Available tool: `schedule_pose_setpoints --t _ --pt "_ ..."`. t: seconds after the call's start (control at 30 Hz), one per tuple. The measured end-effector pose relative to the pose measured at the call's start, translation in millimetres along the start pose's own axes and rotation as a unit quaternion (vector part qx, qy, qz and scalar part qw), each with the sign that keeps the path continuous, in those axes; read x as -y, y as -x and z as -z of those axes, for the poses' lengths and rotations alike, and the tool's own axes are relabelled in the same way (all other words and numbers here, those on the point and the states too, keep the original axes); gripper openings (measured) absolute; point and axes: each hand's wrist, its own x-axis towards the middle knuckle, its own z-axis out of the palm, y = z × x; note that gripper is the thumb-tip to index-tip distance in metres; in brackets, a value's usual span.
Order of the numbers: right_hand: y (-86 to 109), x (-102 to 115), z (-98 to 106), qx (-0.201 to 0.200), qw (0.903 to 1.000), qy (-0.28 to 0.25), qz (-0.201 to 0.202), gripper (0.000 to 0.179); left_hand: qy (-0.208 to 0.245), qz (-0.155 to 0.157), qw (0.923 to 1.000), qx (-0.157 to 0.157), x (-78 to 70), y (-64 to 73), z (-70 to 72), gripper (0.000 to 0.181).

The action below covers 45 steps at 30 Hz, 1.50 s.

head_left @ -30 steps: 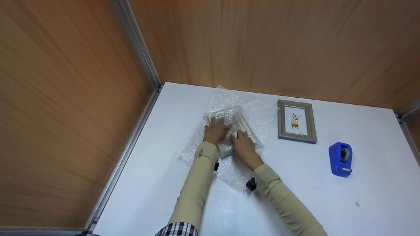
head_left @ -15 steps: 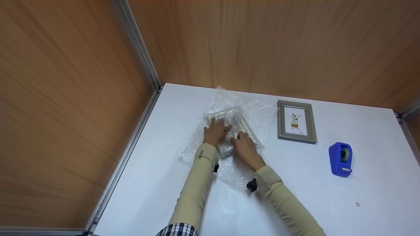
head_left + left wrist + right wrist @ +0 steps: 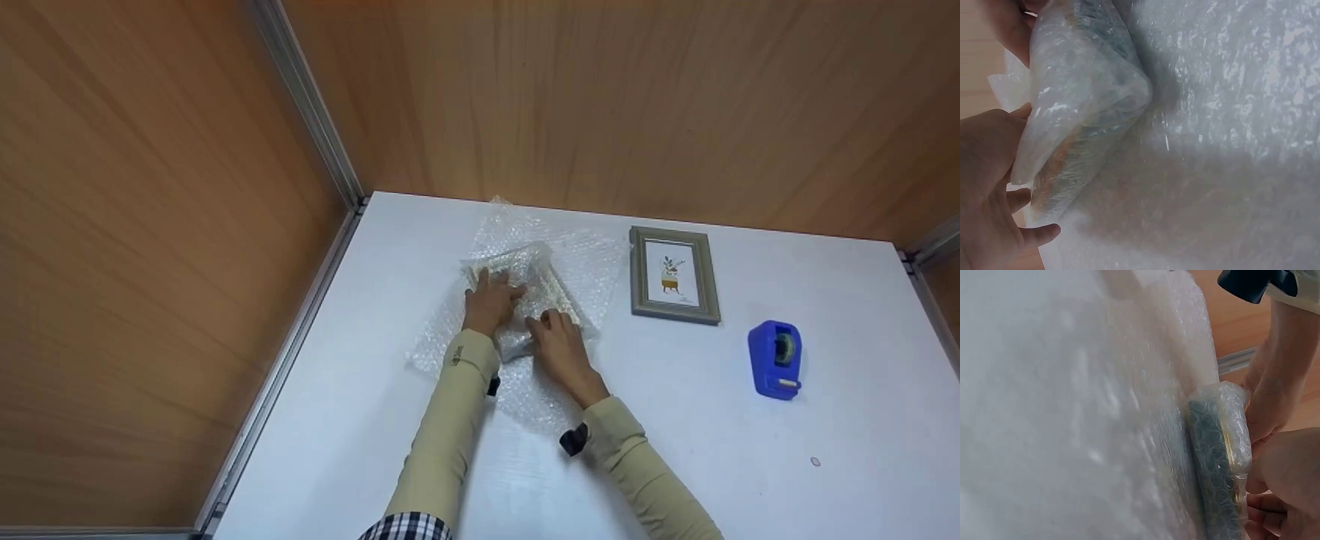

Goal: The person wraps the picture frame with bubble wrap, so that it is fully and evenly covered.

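A flat rectangular item with a gold-edged rim and a dark teal side lies folded in bubble wrap (image 3: 510, 349). In the left wrist view, a loose flap of bubble wrap (image 3: 1072, 84) covers the item's corner. My left hand (image 3: 489, 304) presses on top of the bundle with its fingers spread. Beside it, my right hand (image 3: 561, 349) has thumb and fingers bent close together, pinching the wrap near the bundle's right side. The wrapped edge (image 3: 1216, 467) shows next to both hands in the right wrist view.
A grey-green picture frame (image 3: 638, 274) with a plant print lies right of the wrap. Farther right stands a blue tape dispenser (image 3: 766, 367). The wrap sheet (image 3: 592, 255) spreads over the white table (image 3: 337, 420); wooden panels (image 3: 600, 97) rise at the back and left.
My right hand has slid slightly toward me over the bundle, its fingers drawn closer together. My left hand keeps its place on the wrap. The head view has shifted a little.
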Motion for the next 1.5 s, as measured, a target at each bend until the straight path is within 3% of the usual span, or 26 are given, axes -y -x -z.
schedule_pose_setpoints --t 0.33,0.53,0.73,1.0,1.23,1.3,1.4,1.5 --pt "11.8 -5 3 0.011 0.9971 -0.074 -0.009 0.033 -0.007 -0.012 0.9996 -0.026 0.5 -2.9 -1.4 0.038" --pt "10.1 -8 8 0.019 0.9873 -0.155 -0.030 0.031 0.011 -0.017 0.9993 -0.030 4.1 -4.5 -4.0 0.038" --pt "6.8 -10 11 0.027 0.9718 -0.223 -0.073 0.030 0.017 -0.039 0.9959 -0.080 7.8 -7.4 -9.0 0.034" --pt "-1.8 -19 19 0.003 0.9633 -0.248 -0.103 0.030 0.100 -0.045 0.9848 -0.134 9.1 -9.3 -7.7 0.034" --pt "-6.6 -30 25 -0.006 0.9582 -0.258 -0.124 0.030 0.182 -0.069 0.9679 -0.160 12.2 -6.9 -0.3 0.039" --pt "-7.4 -34 26 -0.009 0.9573 -0.259 -0.128 0.030 0.221 -0.068 0.9581 -0.170 14.0 -6.1 0.3 0.038" --pt "-8.6 -40 26 -0.015 0.9547 -0.263 -0.138 0.031 0.281 -0.047 0.9371 -0.202 17.2 -5.3 -0.3 0.036" --pt "-9.9 -48 25 -0.020 0.9518 -0.264 -0.155 0.033 0.327 0.009 0.9182 -0.224 19.7 -2.1 -1.8 0.035"
